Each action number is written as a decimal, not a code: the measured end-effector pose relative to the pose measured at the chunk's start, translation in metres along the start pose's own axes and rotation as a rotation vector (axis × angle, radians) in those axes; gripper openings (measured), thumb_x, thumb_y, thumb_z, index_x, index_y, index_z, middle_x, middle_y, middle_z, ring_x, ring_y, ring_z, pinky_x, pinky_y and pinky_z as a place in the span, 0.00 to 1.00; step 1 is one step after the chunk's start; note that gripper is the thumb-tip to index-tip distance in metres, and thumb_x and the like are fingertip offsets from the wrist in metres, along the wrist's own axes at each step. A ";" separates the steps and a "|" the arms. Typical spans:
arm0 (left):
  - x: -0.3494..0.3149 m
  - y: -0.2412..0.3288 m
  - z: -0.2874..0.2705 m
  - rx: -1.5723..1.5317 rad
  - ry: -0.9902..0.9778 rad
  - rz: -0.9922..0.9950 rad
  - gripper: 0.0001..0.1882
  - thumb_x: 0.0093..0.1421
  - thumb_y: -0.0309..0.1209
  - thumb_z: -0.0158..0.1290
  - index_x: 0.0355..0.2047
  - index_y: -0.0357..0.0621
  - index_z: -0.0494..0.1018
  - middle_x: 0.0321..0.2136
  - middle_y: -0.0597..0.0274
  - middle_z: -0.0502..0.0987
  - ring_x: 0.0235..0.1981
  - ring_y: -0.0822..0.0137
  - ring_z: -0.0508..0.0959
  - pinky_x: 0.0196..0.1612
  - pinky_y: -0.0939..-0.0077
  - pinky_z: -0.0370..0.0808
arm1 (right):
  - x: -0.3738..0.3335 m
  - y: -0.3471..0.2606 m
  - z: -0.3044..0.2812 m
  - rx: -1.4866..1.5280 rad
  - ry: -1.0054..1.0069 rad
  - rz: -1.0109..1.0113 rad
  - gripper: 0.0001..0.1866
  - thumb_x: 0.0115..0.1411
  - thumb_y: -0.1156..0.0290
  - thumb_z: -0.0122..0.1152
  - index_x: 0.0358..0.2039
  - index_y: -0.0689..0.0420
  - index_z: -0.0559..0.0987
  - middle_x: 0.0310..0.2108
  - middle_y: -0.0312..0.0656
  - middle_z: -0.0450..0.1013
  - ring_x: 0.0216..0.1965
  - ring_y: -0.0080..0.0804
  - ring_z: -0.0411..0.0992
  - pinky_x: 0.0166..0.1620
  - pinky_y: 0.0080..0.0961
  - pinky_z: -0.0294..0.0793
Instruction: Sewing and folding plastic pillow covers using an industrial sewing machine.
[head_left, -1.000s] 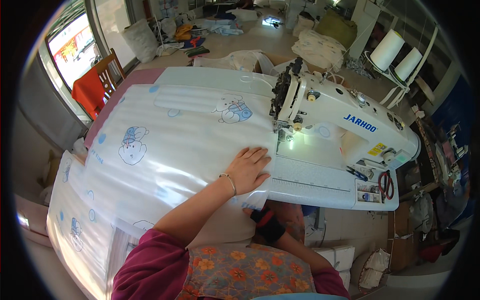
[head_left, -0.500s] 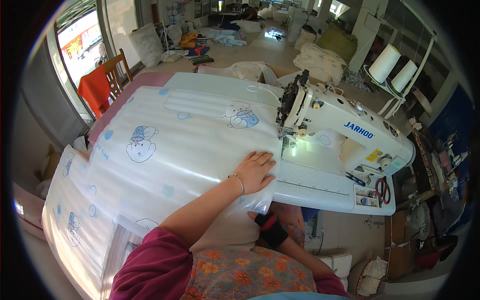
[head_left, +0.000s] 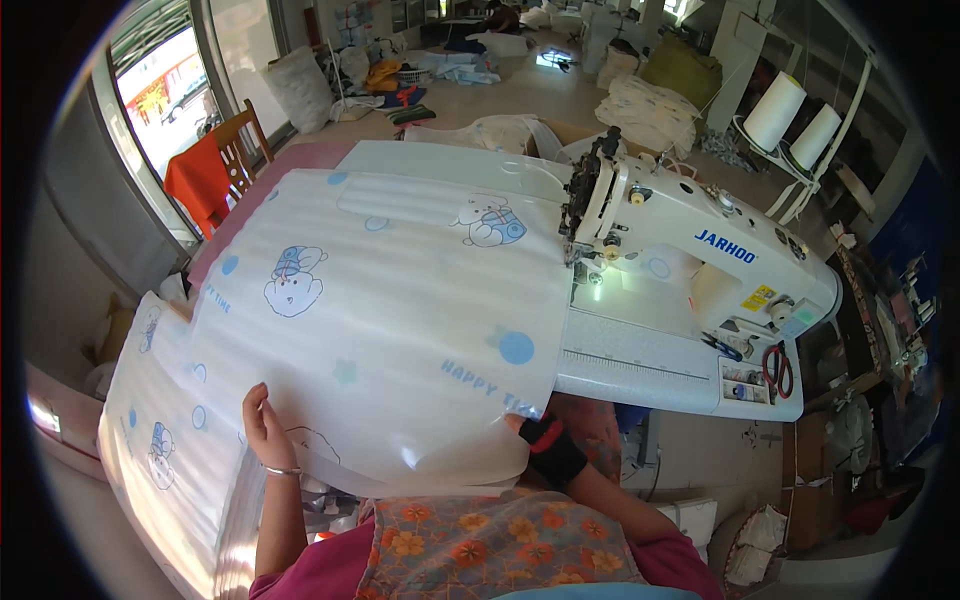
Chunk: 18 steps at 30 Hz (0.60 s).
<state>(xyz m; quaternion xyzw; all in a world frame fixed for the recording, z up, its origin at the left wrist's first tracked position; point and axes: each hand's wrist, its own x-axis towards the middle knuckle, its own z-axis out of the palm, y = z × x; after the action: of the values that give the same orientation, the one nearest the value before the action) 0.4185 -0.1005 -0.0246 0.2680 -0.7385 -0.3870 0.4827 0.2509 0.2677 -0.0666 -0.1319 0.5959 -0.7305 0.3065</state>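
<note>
A white, glossy printed sheet [head_left: 400,300] with cartoon animals and blue dots spreads across the sewing table, its right edge running to the presser foot of a white sewing machine [head_left: 700,235]. My right hand [head_left: 552,450], in a black fingerless glove with a red band, pinches the sheet's near right corner; its thumb lies on top and the other fingers are hidden beneath. At the sheet's near left, my left hand [head_left: 264,432], with a bracelet at the wrist, is raised with fingers stretched upward and nothing visible in it.
The machine's lamp lights the needle area. Red-handled scissors [head_left: 777,370] and a small parts tray [head_left: 745,385] lie at the table's right end. White thread cones [head_left: 775,112] stand at the upper right. A wooden chair [head_left: 238,150] with an orange cloth stands at the far left.
My left hand has lifted off the sheet beside the machine and swung left toward my body, uncovering printed letters and a blue dot. My right hand stays at the corner.
</note>
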 end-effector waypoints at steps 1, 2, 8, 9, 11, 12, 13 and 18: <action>-0.013 -0.013 -0.019 -0.012 0.089 -0.190 0.10 0.62 0.22 0.42 0.41 0.39 0.72 0.40 0.60 0.74 0.41 0.67 0.73 0.47 0.74 0.68 | -0.001 0.003 0.000 0.004 0.022 -0.029 0.14 0.61 0.66 0.55 0.44 0.59 0.75 0.40 0.35 0.73 0.42 0.26 0.69 0.46 0.25 0.70; -0.028 -0.023 -0.032 -0.014 0.075 -0.150 0.10 0.62 0.22 0.42 0.41 0.39 0.72 0.40 0.60 0.74 0.41 0.67 0.73 0.47 0.74 0.68 | -0.001 0.005 0.000 0.011 0.024 -0.029 0.14 0.61 0.66 0.55 0.44 0.59 0.75 0.40 0.35 0.73 0.42 0.26 0.69 0.46 0.25 0.70; -0.098 -0.063 -0.037 -0.389 0.273 -0.711 0.06 0.62 0.26 0.43 0.36 0.45 0.70 0.33 0.67 0.74 0.33 0.72 0.72 0.40 0.79 0.69 | -0.002 0.002 0.004 -0.076 0.032 -0.016 0.14 0.60 0.68 0.55 0.45 0.59 0.74 0.39 0.36 0.72 0.42 0.26 0.69 0.45 0.26 0.70; -0.104 -0.067 -0.030 -0.485 0.222 -0.801 0.07 0.61 0.27 0.43 0.38 0.44 0.70 0.34 0.66 0.74 0.34 0.72 0.73 0.39 0.78 0.70 | -0.001 0.000 0.006 -0.041 0.049 -0.085 0.15 0.60 0.68 0.54 0.46 0.59 0.73 0.41 0.36 0.72 0.43 0.27 0.69 0.46 0.26 0.69; -0.110 -0.075 -0.015 -0.612 0.180 -0.864 0.09 0.61 0.27 0.43 0.39 0.43 0.70 0.34 0.65 0.75 0.35 0.71 0.74 0.39 0.77 0.71 | -0.001 -0.004 0.007 -0.019 0.044 -0.186 0.16 0.60 0.69 0.54 0.47 0.59 0.72 0.42 0.37 0.71 0.44 0.27 0.68 0.47 0.26 0.69; -0.112 -0.079 -0.009 -0.774 0.101 -0.917 0.13 0.62 0.32 0.42 0.44 0.42 0.68 0.39 0.60 0.74 0.40 0.65 0.73 0.42 0.71 0.71 | 0.000 -0.004 0.008 0.014 0.019 -0.115 0.17 0.60 0.69 0.54 0.49 0.59 0.72 0.43 0.37 0.71 0.45 0.28 0.68 0.47 0.26 0.69; -0.115 -0.081 -0.003 -0.934 0.015 -0.973 0.18 0.63 0.38 0.40 0.49 0.42 0.67 0.44 0.56 0.73 0.45 0.59 0.73 0.46 0.65 0.71 | 0.000 -0.003 0.007 0.052 0.025 -0.016 0.18 0.60 0.69 0.54 0.50 0.60 0.71 0.45 0.38 0.71 0.46 0.29 0.68 0.48 0.26 0.68; -0.109 -0.093 0.023 -1.419 -0.261 -1.082 0.30 0.63 0.51 0.35 0.55 0.41 0.63 0.54 0.51 0.68 0.52 0.49 0.70 0.54 0.55 0.68 | 0.006 0.022 -0.003 0.136 -0.011 -0.008 0.20 0.60 0.70 0.54 0.52 0.60 0.70 0.47 0.39 0.70 0.47 0.29 0.68 0.49 0.27 0.69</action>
<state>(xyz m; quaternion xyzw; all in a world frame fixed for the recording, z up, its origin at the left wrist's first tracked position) 0.4417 -0.0614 -0.1627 0.1721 -0.1478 -0.9534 0.1989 0.2508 0.2639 -0.0891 -0.1174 0.5426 -0.7698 0.3150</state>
